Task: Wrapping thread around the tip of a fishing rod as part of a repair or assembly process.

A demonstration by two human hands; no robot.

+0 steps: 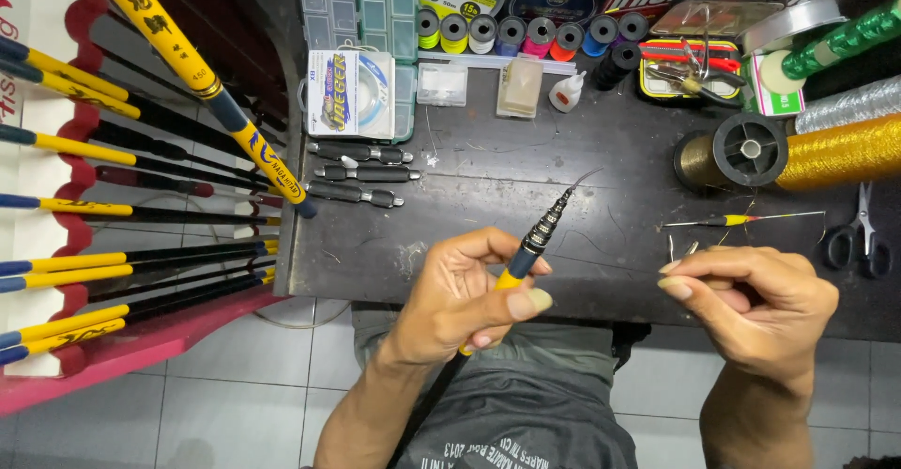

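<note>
- Over the near edge of a dark worktable [469, 215], seen from the head camera, the left hand [465, 295] is closed around a telescopic fishing rod [535, 239], thumb pressed along its yellow-and-blue section.
- From that fist the rod's black ringed tip sections angle up and to the right above the tabletop, ending in a thin point; its black butt runs down across the person's lap.
- Well apart to the right, the right hand [751, 305] has thumb and forefinger pressed together; whether they pinch a fine line cannot be told, since nothing clear shows between the tips.
- Just beyond the right hand a slim float [741, 218] with a red and yellow body lies on the table.
- Farther right lie small scissors [859, 234], and behind them a black spool [748, 148] and a cone of gold thread [835, 153].
- Along the back edge stands a row of coloured thread spools [530, 32], with clear tackle boxes [361, 4] to their left.
- Three dark rod handles [361, 173] lie side by side near the table's left end.
- Left of the table, a red rack [84, 178] holds many yellow, blue and black rods lying across it.
</note>
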